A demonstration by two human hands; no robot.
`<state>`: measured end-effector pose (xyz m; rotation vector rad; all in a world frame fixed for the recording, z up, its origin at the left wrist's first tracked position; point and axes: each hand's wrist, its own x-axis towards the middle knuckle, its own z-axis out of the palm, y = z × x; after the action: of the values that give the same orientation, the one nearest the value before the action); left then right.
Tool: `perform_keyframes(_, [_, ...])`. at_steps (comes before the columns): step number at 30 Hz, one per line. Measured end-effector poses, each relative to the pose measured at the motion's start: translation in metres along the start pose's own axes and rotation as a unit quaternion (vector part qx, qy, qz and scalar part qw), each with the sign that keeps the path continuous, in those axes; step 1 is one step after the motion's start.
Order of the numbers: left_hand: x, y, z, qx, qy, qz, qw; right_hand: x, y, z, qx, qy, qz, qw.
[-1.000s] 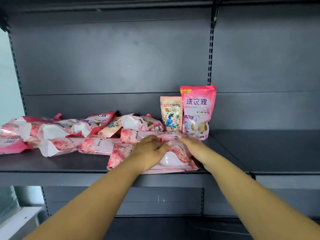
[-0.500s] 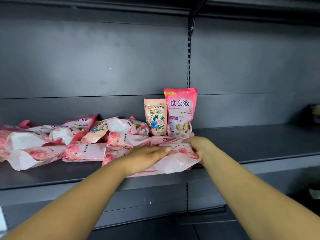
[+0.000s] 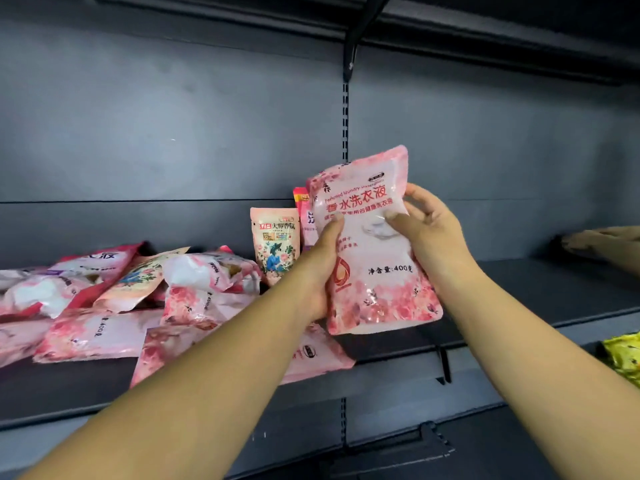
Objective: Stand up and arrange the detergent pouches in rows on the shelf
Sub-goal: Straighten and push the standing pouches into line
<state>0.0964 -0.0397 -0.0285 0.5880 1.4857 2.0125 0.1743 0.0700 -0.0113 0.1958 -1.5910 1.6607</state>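
Note:
A pink flowered detergent pouch is held upright above the dark shelf. My left hand grips its left edge and my right hand grips its right side. Behind it stand a small floral pouch and a bright pink pouch, mostly hidden by the held one. A heap of several pink pouches lies flat on the left part of the shelf. One more pouch lies flat at the shelf's front edge under my left arm.
The grey back panel rises behind the shelf, with a slotted upright in the middle. Another person's hand rests on the shelf at far right. A yellow packet shows on a lower level at right.
Both hands have lifted one pouch off the heap and turned it upright, front facing me. The view has shifted to the right and closer.

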Motion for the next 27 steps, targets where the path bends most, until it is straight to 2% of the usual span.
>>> perform_keyframes(3, [0.019, 0.002, 0.008, 0.017, 0.121, 0.139, 0.983, 0.023, 0.014, -0.011, -0.027, -0.029, 0.063, 0.997])
perform_keyframes(5, [0.032, 0.001, 0.012, 0.069, 0.156, 0.232, 0.958, 0.038, 0.030, -0.016, -0.034, -0.022, 0.101, 0.994])
perform_keyframes(9, [0.065, 0.000, 0.018, 0.175, 0.188, 0.342, 0.904, 0.064, 0.062, -0.016, 0.023, 0.060, 0.035, 0.997])
perform_keyframes(13, [0.100, -0.017, 0.001, 0.237, 0.257, 0.322, 0.880, 0.074, 0.109, -0.012, 0.010, 0.075, 0.023, 0.997])
perform_keyframes(17, [0.113, -0.044, -0.018, 0.191, 0.248, 0.291, 0.904, 0.081, 0.146, -0.005, -0.064, 0.056, 0.036, 0.996])
perform_keyframes(20, [0.118, -0.045, -0.021, 0.183, 0.238, 0.283, 0.911, 0.087, 0.152, -0.005, -0.074, 0.053, 0.032, 0.995])
perform_keyframes(25, [0.116, -0.045, -0.016, 0.263, 0.293, 0.247, 0.885, 0.085, 0.150, -0.007, -0.105, 0.054, 0.054, 0.992])
perform_keyframes(27, [0.101, -0.036, -0.013, 0.314, 0.292, 0.230, 0.874, 0.079, 0.149, -0.006, -0.134, 0.056, 0.079, 0.986])
